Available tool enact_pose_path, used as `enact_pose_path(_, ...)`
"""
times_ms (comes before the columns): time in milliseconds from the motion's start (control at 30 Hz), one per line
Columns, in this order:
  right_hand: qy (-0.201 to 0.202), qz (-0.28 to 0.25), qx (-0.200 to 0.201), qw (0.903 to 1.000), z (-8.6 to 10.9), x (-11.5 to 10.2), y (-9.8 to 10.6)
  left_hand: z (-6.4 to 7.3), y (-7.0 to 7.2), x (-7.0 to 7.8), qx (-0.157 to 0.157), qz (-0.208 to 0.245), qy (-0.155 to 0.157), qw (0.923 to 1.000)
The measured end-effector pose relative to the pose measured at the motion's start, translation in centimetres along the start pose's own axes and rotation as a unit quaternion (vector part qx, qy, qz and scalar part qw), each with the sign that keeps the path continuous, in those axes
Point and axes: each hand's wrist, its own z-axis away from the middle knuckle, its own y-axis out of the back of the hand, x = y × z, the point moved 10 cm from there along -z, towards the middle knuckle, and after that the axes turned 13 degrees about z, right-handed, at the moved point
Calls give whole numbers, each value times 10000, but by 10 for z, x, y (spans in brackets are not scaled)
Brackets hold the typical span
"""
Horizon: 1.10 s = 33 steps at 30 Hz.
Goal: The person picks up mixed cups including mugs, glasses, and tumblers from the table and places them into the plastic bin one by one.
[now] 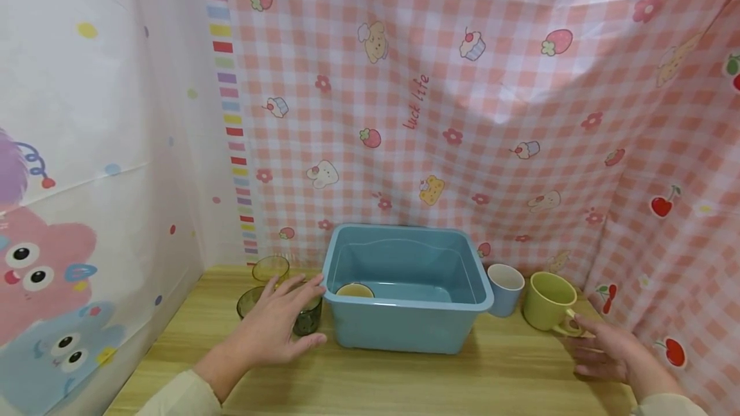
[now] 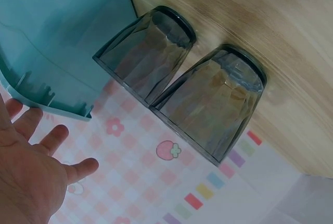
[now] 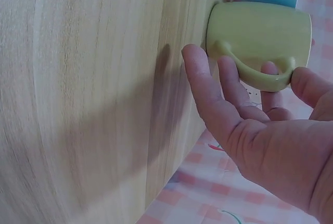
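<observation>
My left hand (image 1: 274,332) is spread, fingers straight, over two dark tinted drinking glasses, overlapping them in the head view. In the left wrist view the nearer dark glass (image 2: 213,104) and the other glass (image 2: 148,52) stand side by side, with no fingers around them. At the right, my right hand (image 1: 613,352) is at the handle of a yellow-green mug (image 1: 549,303), which stands upright on the table. In the right wrist view a fingertip shows through the handle (image 3: 260,81) and the thumb meets its upper end; the other fingers stretch out beside it.
A blue plastic basin (image 1: 405,329) stands mid-table with a yellowish round-rimmed piece (image 1: 355,290) inside. An amber glass (image 1: 270,268) is behind the dark glasses. Between basin and mug stands a light-blue cup (image 1: 505,294). Checkered cloth (image 1: 439,82) hangs behind the wooden table (image 1: 370,384).
</observation>
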Motion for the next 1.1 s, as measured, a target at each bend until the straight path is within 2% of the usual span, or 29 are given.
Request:
enact_pose_path(367, -63, -654, -94, 9978, -7, 4, -7, -1, 0, -1, -12, 57, -12, 10000)
enact_pose_path(667, -10, -510, -172, 9986, -14, 7, -8, 0, 1, 0, -23, 9, -16, 10000)
enact_pose_path(900, -58, -415, -72, 9991, -15, 8, -9, -1, 1, 2, -40, -29, -56, 10000)
enact_pose_path(1100, 28, -446, -189, 9988, -17, 5, -11, 0, 1, 1, -60, 20, -1, 10000)
